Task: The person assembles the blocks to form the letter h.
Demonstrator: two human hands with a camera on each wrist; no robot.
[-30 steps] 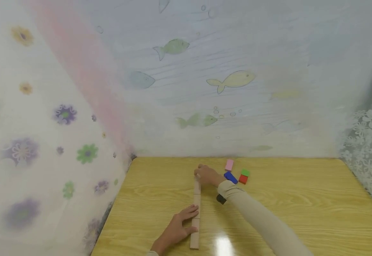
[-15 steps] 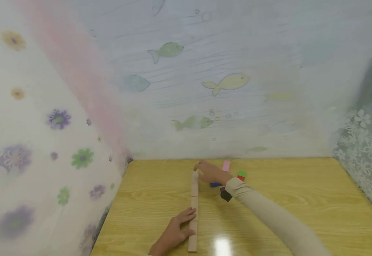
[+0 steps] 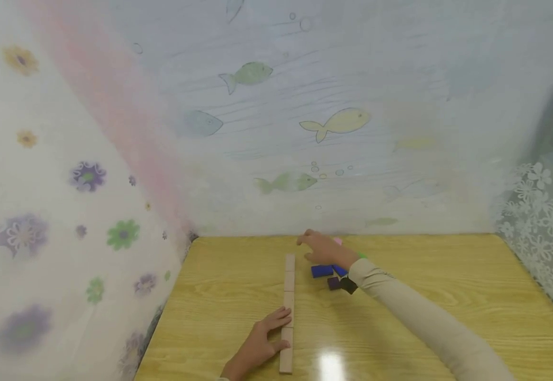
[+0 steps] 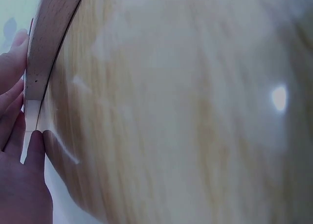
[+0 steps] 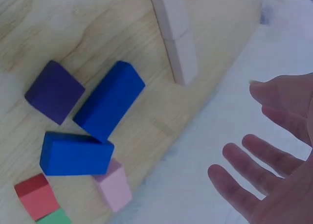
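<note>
Plain wooden blocks (image 3: 287,360) lie end to end in a straight row running away from me. My left hand (image 3: 259,338) rests along the row's left side, its fingertips and thumb touching the near blocks. The left wrist view shows those fingers against the side of a wooden block (image 4: 46,48). Past the row's far end, my right hand (image 3: 326,251) hovers with nothing in it. Its fingers are spread in the right wrist view, apart from the end block (image 5: 183,60). Beneath and beside this hand lie two blue blocks (image 5: 110,101) and a purple block (image 5: 55,92).
A pink block (image 5: 115,187), a red block (image 5: 36,197) and a green block (image 5: 55,217) lie near the blue ones. The wood-grain table (image 3: 219,286) meets a painted wall (image 3: 238,211) at its far edge. A black device (image 3: 349,286) sits at my right wrist.
My right hand has let go of the row's far-end block and moved up and to the right, uncovering that block and the purple block. The left hand keeps its place.
</note>
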